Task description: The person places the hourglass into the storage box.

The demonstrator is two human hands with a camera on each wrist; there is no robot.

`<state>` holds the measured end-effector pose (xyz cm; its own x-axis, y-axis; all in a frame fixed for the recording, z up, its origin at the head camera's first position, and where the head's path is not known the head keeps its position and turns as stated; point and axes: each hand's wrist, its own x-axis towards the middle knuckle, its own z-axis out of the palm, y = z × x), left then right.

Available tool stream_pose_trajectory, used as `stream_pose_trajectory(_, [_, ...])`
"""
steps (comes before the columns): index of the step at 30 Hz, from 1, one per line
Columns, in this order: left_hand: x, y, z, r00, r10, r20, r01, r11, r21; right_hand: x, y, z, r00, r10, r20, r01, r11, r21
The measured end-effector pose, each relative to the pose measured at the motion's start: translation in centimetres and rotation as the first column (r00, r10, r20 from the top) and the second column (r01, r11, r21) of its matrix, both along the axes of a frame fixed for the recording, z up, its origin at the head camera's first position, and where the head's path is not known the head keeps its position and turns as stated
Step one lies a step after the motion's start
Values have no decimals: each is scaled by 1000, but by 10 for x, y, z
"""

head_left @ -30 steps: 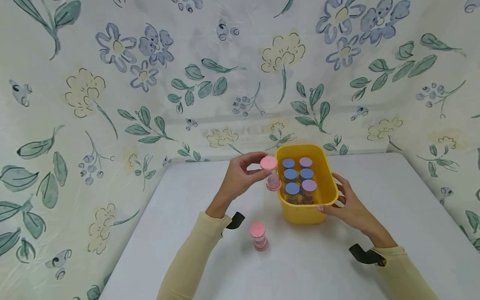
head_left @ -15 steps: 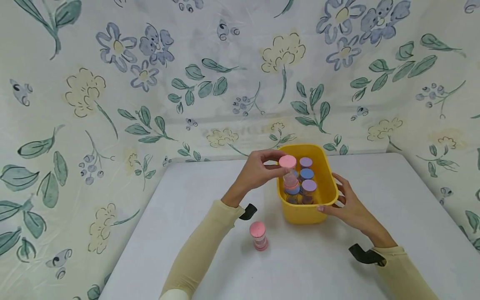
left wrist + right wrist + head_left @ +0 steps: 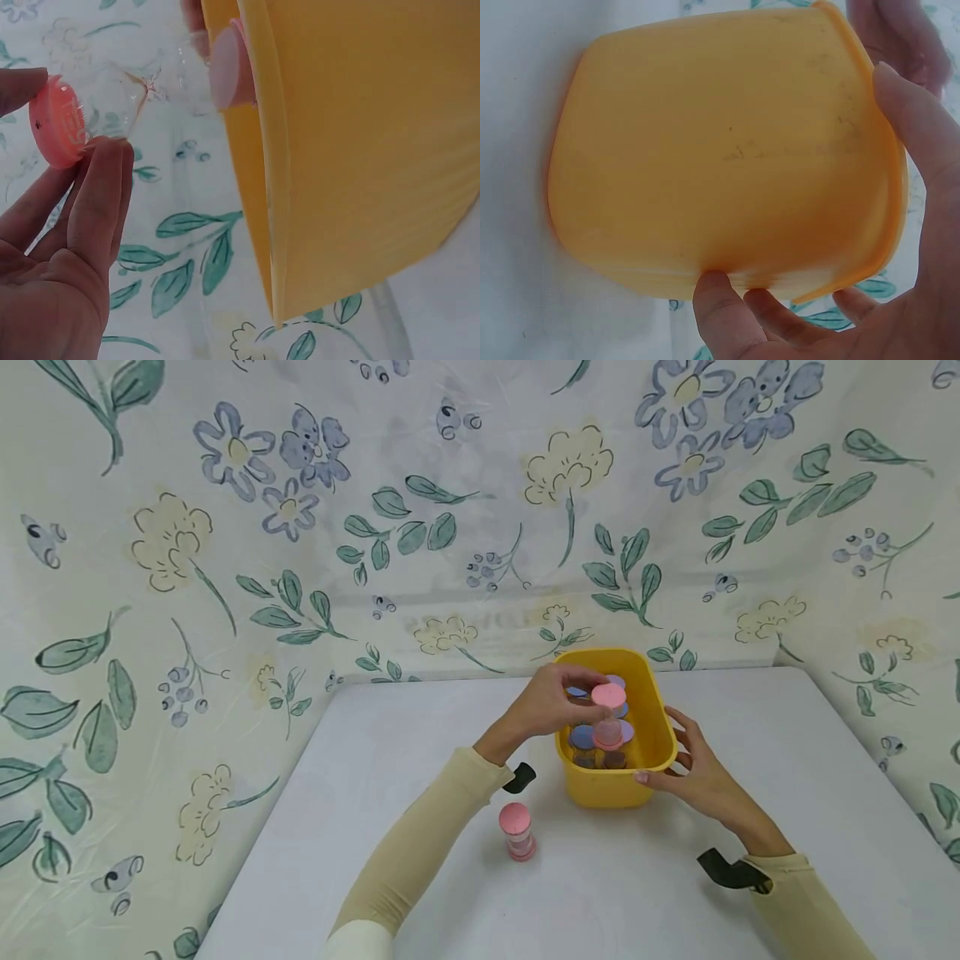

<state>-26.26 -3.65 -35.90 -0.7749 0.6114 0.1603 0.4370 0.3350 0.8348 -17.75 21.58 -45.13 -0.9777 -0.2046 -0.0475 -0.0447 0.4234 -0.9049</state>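
My left hand pinches a pink-capped sand timer by its upper cap, over the yellow plastic tub. In the left wrist view, thumb and fingers lie on either side of the timer's pink cap, and its clear bulb and other cap reach past the tub's rim. My right hand holds the tub at its near right corner, thumb at the rim and fingers against the side wall. Blue-capped timers and purple-capped ones stand inside the tub, partly hidden by the left hand and the held timer.
A second pink sand timer stands upright on the white table, in front of the tub and to its left. Behind the table hangs a flowered cloth.
My left hand has carried the pink sand timer rightward, from beside the tub's left rim to over the tub's middle. The right hand and tub have stayed in place.
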Motion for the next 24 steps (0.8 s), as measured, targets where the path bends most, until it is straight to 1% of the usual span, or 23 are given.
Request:
stream_pose_trajectory(5, [-2, 8, -4, 998, -43, 53, 42, 999, 9, 0, 0, 0, 1000, -1, 9, 1, 1000, 4])
stream_pose_trajectory(7, [-3, 10, -5, 997, -56, 53, 56, 998, -2, 0, -1, 0, 1000, -2, 11, 2, 1000, 5])
stream_pose_trajectory(10, [-2, 12, -5, 996, -80, 45, 82, 996, -25, 0, -1, 1, 1000, -2, 8, 2, 1000, 4])
stream_pose_trajectory(15, [-2, 14, -3, 994, -105, 18, 106, 993, -57, 0, -1, 1, 1000, -4, 3, 4, 1000, 9])
stream_pose_trajectory(18, [-2, 17, -3, 992, -128, 17, 129, 989, -73, 0, -1, 1, 1000, -2, 2, 2, 1000, 11])
stream_pose_trajectory(24, [-3, 23, -7, 985, -174, -6, 170, 971, -168, 0, -1, 1, 1000, 6, 1, -6, 1000, 3])
